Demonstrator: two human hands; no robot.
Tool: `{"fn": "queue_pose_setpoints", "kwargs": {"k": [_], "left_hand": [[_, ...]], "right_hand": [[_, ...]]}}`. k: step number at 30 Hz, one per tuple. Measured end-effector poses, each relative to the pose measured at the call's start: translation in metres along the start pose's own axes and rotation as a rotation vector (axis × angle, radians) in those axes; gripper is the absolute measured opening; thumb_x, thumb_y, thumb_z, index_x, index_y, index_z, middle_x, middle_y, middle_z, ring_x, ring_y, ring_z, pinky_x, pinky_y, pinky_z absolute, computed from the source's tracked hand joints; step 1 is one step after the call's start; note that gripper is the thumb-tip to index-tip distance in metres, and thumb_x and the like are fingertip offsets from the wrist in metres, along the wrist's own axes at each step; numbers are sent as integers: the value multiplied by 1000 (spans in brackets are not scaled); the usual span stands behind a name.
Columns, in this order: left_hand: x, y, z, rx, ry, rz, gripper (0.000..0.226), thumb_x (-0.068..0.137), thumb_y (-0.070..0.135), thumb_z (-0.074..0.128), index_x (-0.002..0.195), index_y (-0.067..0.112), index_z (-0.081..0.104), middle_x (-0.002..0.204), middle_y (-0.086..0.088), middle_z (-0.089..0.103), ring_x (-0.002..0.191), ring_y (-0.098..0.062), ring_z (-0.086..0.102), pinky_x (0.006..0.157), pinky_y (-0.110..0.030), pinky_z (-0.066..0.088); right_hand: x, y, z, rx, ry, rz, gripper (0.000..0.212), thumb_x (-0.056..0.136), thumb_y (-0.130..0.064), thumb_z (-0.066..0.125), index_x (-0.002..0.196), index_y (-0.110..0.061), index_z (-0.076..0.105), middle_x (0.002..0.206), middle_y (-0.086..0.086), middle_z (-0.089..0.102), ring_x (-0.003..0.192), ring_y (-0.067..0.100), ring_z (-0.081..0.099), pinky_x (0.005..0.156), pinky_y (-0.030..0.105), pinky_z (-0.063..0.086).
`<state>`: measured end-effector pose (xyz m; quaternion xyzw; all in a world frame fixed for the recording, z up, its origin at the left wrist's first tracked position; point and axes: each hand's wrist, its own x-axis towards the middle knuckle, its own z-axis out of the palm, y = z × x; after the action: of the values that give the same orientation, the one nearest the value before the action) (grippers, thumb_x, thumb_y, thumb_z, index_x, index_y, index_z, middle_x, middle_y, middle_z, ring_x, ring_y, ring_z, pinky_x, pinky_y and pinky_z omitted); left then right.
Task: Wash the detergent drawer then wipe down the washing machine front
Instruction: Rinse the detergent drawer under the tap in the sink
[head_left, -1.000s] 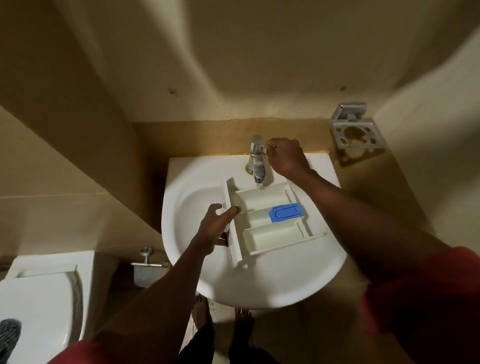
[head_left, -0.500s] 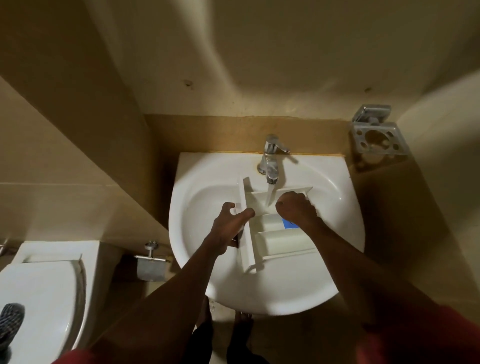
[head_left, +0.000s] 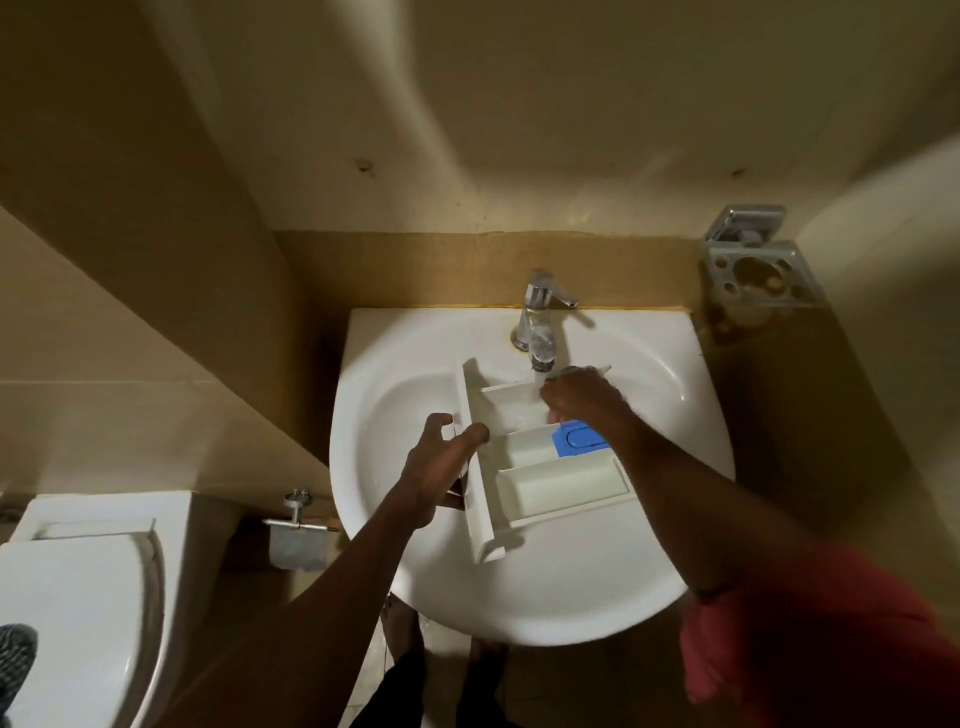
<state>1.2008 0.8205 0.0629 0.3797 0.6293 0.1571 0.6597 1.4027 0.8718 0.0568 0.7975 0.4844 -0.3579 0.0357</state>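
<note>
The white detergent drawer (head_left: 561, 486) lies in the white sink (head_left: 519, 597) with its front panel to the left. A blue insert (head_left: 579, 439) sits in its middle compartment. My left hand (head_left: 439, 467) grips the front panel, thumb over the top edge and fingers on the outer side. My right hand (head_left: 582, 397) is in the far compartment with its fingers curled, holding nothing, right under the chrome tap (head_left: 540, 322). Water runs from the spout onto that hand and into the compartment.
A chrome toothbrush holder (head_left: 758, 270) is fixed to the wall at the right. At the lower left stands a white toilet (head_left: 78, 597), with a paper holder (head_left: 298, 535) on the wall between it and the sink. My bare feet show under the basin.
My right hand left the tap lever and came down into the drawer's far compartment. Water now runs from the tap. My left hand has kept its grip on the front panel.
</note>
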Motion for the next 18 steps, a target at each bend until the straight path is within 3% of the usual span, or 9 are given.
{"fn": "queue_pose_setpoints", "kwargs": {"k": [3,5,8,11,13,16,18], "left_hand": [[-3,0,5,-9,26,-1,57,67,45,62,119,30,44,102,-16,67,72,-31,63,71,-49,62],[-4,1,8,-9,47,6,54,68,46,62,116,30,44,95,-12,65,71,-28,62,67,-45,62],[-3,1,6,0,66,6,53,71,48,63,117,30,44,94,-9,63,73,-29,63,65,-42,62],[-1,0,1,-1,68,-5,53,72,46,61,120,30,45,97,-12,64,72,-31,63,67,-45,61],[2,-1,0,-15,42,-28,57,70,46,61,122,30,44,98,-13,64,71,-30,62,68,-43,61],[3,-4,7,-33,14,-22,58,71,45,62,123,30,42,93,-11,61,70,-28,57,71,-44,60],[3,-4,9,-38,18,-11,56,76,49,64,123,30,41,93,-11,62,71,-28,57,71,-43,59]], "right_hand": [[0,-4,12,-59,110,40,43,89,-33,43,116,-4,61,116,12,65,115,32,56,96,36,45],[-8,-25,27,-92,1,-60,44,93,-32,43,121,-1,57,125,17,59,117,34,55,92,32,44],[-13,-50,36,-109,-156,-208,39,96,-25,41,116,3,59,124,21,60,110,33,57,86,33,41],[-2,-31,11,-123,-230,-133,32,90,-27,45,96,-6,68,100,9,71,75,20,59,65,25,42],[2,-10,-1,-127,-180,-40,29,88,-23,46,89,-9,71,95,6,74,69,16,63,61,23,43],[2,2,7,-110,14,-20,31,85,-25,49,102,-5,65,105,11,69,98,29,63,81,29,47],[-1,-13,20,-165,26,-86,39,83,-28,50,111,-3,63,114,13,66,108,32,59,90,32,46]]}}
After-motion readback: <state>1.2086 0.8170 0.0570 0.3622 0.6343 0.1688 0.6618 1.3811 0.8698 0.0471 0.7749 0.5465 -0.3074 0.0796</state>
